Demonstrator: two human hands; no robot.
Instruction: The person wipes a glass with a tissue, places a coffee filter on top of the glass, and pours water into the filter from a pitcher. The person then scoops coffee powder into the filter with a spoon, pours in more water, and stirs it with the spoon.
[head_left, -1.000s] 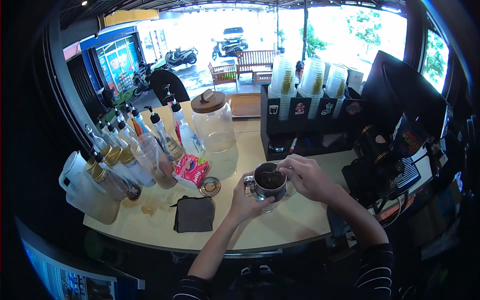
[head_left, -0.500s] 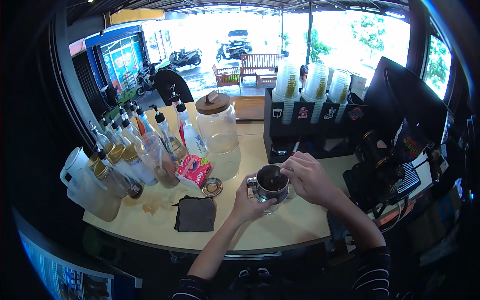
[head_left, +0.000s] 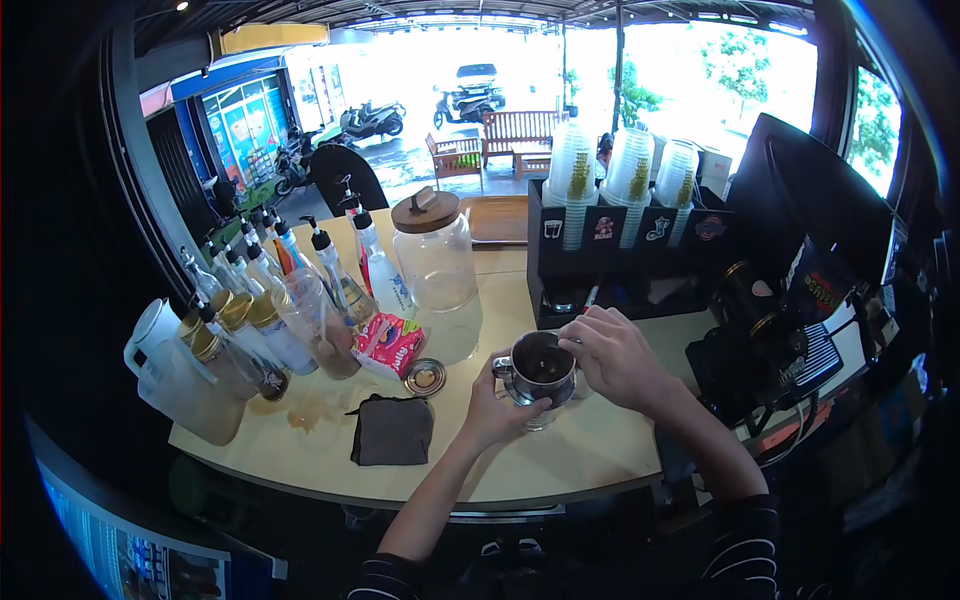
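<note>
A shiny metal coffee drip filter (head_left: 543, 372) with a side handle stands upright on what looks like a clear glass (head_left: 537, 424), with dark contents inside. My left hand (head_left: 497, 408) is wrapped round its left and near side, the thumb along the front. At the right rim, my right hand (head_left: 622, 362) is closed in a pinch over the opening; what its fingers hold is hidden. To the left lie a round metal lid (head_left: 425, 377) and a folded dark cloth (head_left: 391, 430).
A pink packet (head_left: 387, 343), pump bottles (head_left: 342, 275), a white-lidded pitcher (head_left: 185, 385) and a wooden-lidded glass jar (head_left: 435, 255) stand left. Behind my hands is a black holder (head_left: 625, 275) with stacked plastic cups (head_left: 629, 170). A black machine (head_left: 755, 330) stands right. Brown liquid (head_left: 308, 412) stains the table.
The view has shifted very slightly. My right hand's fingers have moved a little at the filter's rim; my left hand keeps its hold.
</note>
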